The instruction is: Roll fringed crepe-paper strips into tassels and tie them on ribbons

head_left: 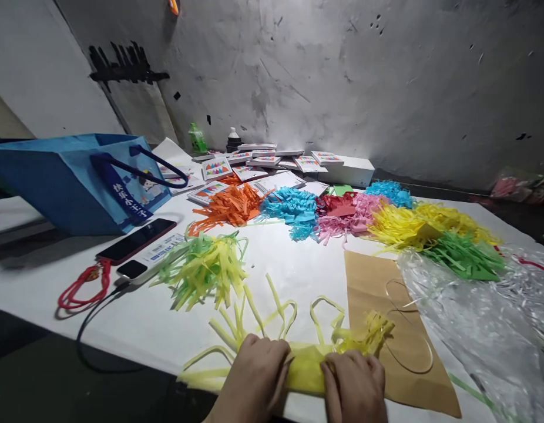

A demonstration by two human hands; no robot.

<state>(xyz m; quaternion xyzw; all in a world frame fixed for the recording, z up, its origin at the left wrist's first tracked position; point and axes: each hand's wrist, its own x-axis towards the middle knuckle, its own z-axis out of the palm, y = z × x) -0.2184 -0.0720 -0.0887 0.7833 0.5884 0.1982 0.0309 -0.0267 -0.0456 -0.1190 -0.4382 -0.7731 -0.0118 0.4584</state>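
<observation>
A sheet of yellow tissue paper (306, 369) with a fringe of cut strips lies at the table's front edge. My left hand (261, 370) is closed on its left part, fingers curled over the paper. Closed on the right part is my right hand (356, 382), thumb and fingers pinching the band. Loose strips fan out beyond both hands, some standing in loops. A bunched yellow fringe (364, 335) spreads just past my right hand, over a sheet of brown paper (402, 352). The undersides of my fingers are hidden.
Fringed bundles in orange (232, 205), blue (292, 208), pink (360, 212), yellow (399, 226) and green (468, 255) line the back. A yellow-green bundle (210, 267), phone (137, 241), power bank (151, 258) and blue bag (78, 182) are left; plastic wrapping (470, 317) is right.
</observation>
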